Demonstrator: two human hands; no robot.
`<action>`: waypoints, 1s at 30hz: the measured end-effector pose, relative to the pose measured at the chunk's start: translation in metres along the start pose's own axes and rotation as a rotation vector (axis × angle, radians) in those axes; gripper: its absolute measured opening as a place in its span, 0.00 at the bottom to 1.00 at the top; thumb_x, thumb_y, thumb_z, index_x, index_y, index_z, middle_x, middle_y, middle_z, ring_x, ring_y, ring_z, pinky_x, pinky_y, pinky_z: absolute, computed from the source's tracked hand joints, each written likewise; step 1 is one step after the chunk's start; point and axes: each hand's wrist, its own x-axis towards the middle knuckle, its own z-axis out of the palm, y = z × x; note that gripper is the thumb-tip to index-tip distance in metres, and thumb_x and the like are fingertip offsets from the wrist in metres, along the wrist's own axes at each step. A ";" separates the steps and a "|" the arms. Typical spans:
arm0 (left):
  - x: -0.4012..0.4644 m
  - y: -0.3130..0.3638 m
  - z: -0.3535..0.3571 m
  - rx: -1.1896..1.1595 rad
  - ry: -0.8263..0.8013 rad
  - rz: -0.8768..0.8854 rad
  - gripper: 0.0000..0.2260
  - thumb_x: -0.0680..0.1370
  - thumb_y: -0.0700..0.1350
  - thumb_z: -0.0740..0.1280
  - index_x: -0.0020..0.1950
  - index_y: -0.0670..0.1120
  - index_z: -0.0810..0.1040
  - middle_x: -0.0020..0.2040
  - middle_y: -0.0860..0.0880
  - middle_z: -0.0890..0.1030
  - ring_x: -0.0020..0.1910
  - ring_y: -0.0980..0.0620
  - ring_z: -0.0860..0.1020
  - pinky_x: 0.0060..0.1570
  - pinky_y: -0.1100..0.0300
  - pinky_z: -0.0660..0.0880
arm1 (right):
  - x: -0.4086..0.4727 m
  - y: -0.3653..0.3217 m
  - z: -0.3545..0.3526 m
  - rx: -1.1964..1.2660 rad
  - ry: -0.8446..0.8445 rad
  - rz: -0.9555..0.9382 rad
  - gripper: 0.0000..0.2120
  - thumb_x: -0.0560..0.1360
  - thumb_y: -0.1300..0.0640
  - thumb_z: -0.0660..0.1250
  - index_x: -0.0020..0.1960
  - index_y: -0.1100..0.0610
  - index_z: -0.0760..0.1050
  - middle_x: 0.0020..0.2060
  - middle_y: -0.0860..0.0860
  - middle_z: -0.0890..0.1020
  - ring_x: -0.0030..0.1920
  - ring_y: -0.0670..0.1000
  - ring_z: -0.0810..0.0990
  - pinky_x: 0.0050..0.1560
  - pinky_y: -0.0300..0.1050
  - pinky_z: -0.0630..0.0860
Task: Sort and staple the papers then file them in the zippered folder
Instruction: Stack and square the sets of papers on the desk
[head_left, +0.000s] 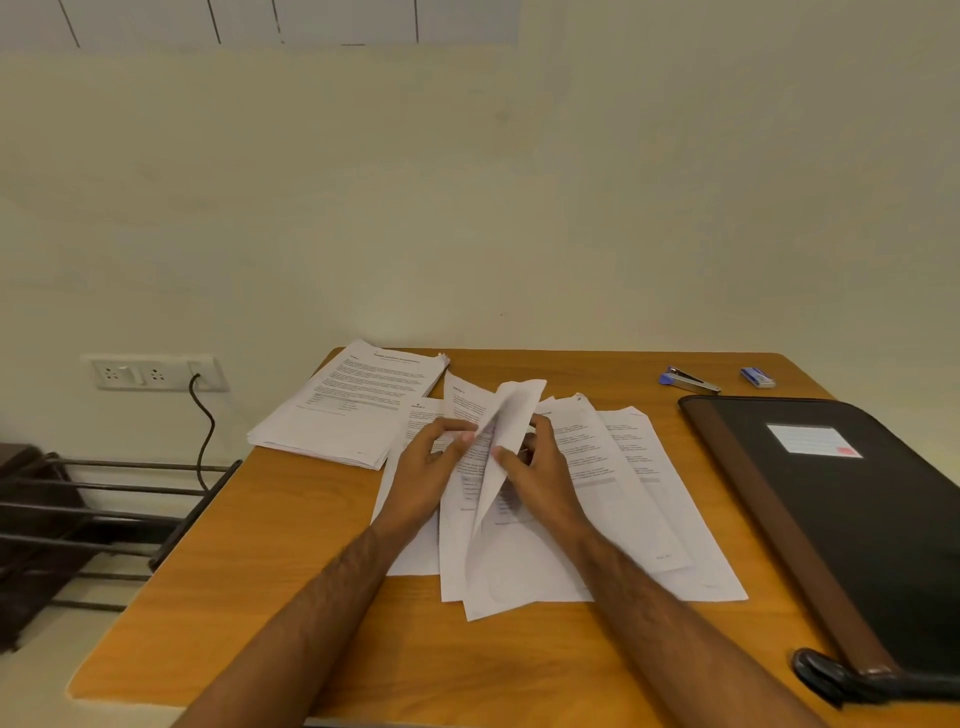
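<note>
Several loose printed sheets (623, 483) lie fanned out in the middle of the wooden table (249, 597). One sheet (506, 431) is lifted and bent upward, blurred. My left hand (431, 467) pinches its left edge with thumb and fingertips. My right hand (540, 467) holds the same sheet from the right, thumb on its front. A thicker stack of printed papers (348, 410) lies at the back left. The black zippered folder (852, 525) with a brown spine lies shut along the right. A blue stapler (688, 380) sits at the back.
A small blue staple box (757, 376) lies right of the stapler. A wall socket plate (156, 373) with a black cable is left of the table, above a dark metal rack (104, 514). A cream wall stands right behind the table.
</note>
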 end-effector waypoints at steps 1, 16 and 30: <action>0.000 0.000 0.000 0.037 0.010 0.004 0.10 0.80 0.54 0.66 0.60 0.54 0.80 0.63 0.56 0.80 0.62 0.51 0.79 0.60 0.48 0.79 | 0.000 0.000 0.000 -0.002 0.000 -0.008 0.23 0.80 0.53 0.70 0.69 0.45 0.63 0.53 0.42 0.80 0.45 0.40 0.82 0.37 0.32 0.79; -0.003 0.000 -0.002 0.038 0.041 0.047 0.16 0.84 0.42 0.61 0.69 0.58 0.72 0.68 0.52 0.77 0.61 0.48 0.80 0.53 0.52 0.82 | 0.001 0.003 -0.005 0.066 0.012 -0.003 0.21 0.79 0.63 0.69 0.67 0.50 0.66 0.51 0.44 0.81 0.46 0.39 0.82 0.37 0.31 0.78; -0.006 0.025 0.010 0.200 -0.073 -0.053 0.21 0.78 0.57 0.67 0.70 0.52 0.74 0.61 0.56 0.80 0.57 0.54 0.80 0.51 0.64 0.78 | -0.007 -0.008 -0.004 0.135 -0.045 -0.035 0.18 0.85 0.44 0.56 0.61 0.49 0.81 0.53 0.44 0.85 0.53 0.41 0.83 0.47 0.30 0.76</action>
